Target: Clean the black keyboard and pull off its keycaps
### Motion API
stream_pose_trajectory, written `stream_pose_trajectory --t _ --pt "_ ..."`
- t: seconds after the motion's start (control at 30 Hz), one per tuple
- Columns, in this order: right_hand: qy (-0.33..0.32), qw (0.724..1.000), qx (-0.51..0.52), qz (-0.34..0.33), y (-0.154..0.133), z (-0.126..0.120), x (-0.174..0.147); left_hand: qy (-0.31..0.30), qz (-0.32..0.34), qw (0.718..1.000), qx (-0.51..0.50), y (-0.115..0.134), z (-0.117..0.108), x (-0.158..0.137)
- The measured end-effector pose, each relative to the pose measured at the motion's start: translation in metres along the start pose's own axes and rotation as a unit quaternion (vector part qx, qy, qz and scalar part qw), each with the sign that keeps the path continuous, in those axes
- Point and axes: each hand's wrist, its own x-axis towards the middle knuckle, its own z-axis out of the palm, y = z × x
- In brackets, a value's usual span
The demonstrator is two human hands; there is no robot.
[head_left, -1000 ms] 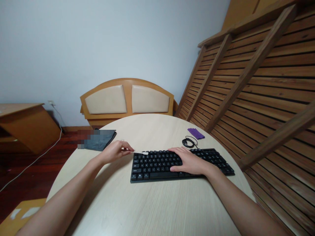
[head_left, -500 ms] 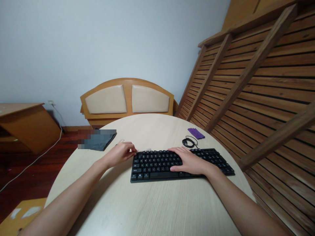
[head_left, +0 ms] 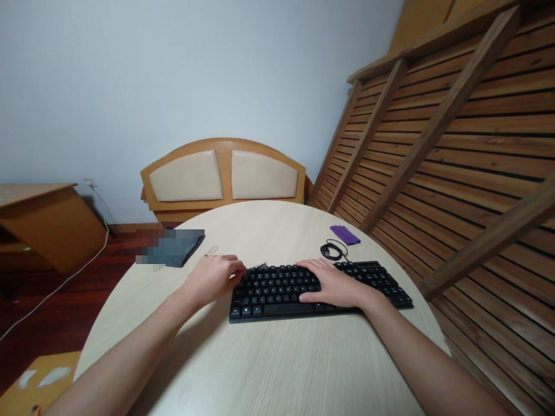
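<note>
A black keyboard [head_left: 281,292] with white key marks lies on the round table [head_left: 269,370]. Fingers curled and pinched together, my left hand [head_left: 217,276] is at the keyboard's far left corner. A small pale bit [head_left: 261,266] shows just beyond its fingertips, at the top key row; what the fingers hold is not clear. My right hand [head_left: 332,284] lies across the right-middle keys, thumb and fingers spread, and presses on the keyboard from above.
Behind the keyboard sit its coiled black cable [head_left: 332,250] and a folded purple cloth [head_left: 346,234]. A dark grey pouch-like item [head_left: 182,247], partly pixelated, is at the table's left edge, near a thin wire-like piece [head_left: 212,251]. Wooden slats [head_left: 455,190] lean along the right.
My left hand has moved slightly right, over the keyboard's left corner keys, and its fingers are curled more. The right hand has stayed where it was.
</note>
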Motion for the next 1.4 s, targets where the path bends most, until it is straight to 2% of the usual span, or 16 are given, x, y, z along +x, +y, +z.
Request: stream_pose_trajectory --t 0.13,0.33,0.6,0.83,1.03,1.4 --pt "0.0 1.0 -0.001 0.0 0.0 0.0 0.0 -0.022 -0.029 0.997 0.066 0.024 -0.004 -0.003" --pt "0.002 1.0 -0.002 -0.006 0.0 0.001 0.001 -0.031 -0.076 0.996 0.046 0.056 0.002 -0.008" --pt "0.007 1.0 -0.004 -0.011 0.003 0.003 0.001 -0.067 -0.099 0.992 0.048 0.072 0.003 -0.01" --pt "0.008 1.0 -0.002 -0.011 0.004 0.004 0.002 -0.107 -0.091 0.988 0.067 0.087 -0.003 -0.015" --pt "0.002 1.0 -0.01 -0.011 0.001 0.002 0.001 -0.093 -0.081 0.989 0.088 0.091 0.002 -0.018" --pt "0.017 0.999 -0.038 0.011 0.0 0.012 0.005 -0.055 -0.093 0.991 0.076 0.081 0.016 -0.007"
